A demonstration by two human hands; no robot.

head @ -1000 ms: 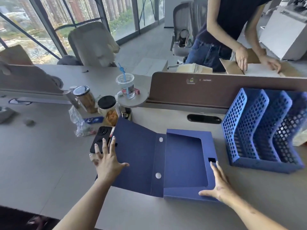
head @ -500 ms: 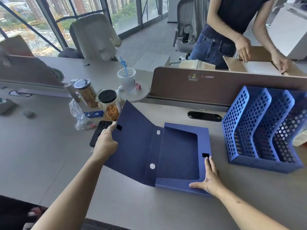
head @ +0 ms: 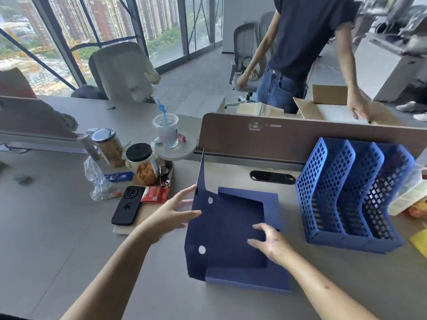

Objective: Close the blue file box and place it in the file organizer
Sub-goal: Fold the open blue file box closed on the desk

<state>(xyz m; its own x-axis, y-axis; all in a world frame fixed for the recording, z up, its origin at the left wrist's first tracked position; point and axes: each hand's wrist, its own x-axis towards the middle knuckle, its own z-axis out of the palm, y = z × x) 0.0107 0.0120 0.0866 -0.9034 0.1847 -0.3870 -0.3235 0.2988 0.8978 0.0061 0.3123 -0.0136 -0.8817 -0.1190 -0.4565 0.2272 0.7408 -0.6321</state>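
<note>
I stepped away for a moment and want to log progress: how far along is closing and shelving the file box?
Nothing is finished yet. In hand: the dark blue cardboard file box lies on the grey desk with its cover flap standing roughly upright, the left hand at the flap, the right hand resting on the tray. Left: fold the flap shut, then stand the box in the blue perforated plastic file organizer, whose visible slots look empty.

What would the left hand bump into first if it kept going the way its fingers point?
Probably the raised cover of the blue file box. The left hand points right, toward that upright flap, and its fingers look almost on it already, though depth is hard to judge.
</note>
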